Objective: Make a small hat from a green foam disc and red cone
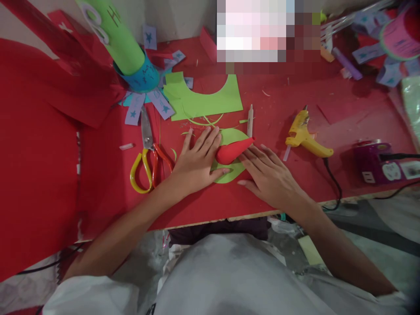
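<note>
A red cone (233,151) lies on its side across a round green piece (232,175) on the red table. Its wide end is at the left and its tip points to the upper right. My left hand (197,164) is flat with spread fingers, at the left edge of the green piece and touching the cone's wide end. My right hand (274,177) lies open at the right, its fingertips beside the cone's tip and over the green edge. Above the green piece are a pen (250,121) and a green sheet with a curved cut-out (210,103).
Scissors (148,153) lie left of my left hand. A yellow glue gun (306,136) with a cord is at the right, near a purple box (377,164). A green tube (123,43) in a blue base (141,76) stands at the back left. The table's front edge (210,222) is close.
</note>
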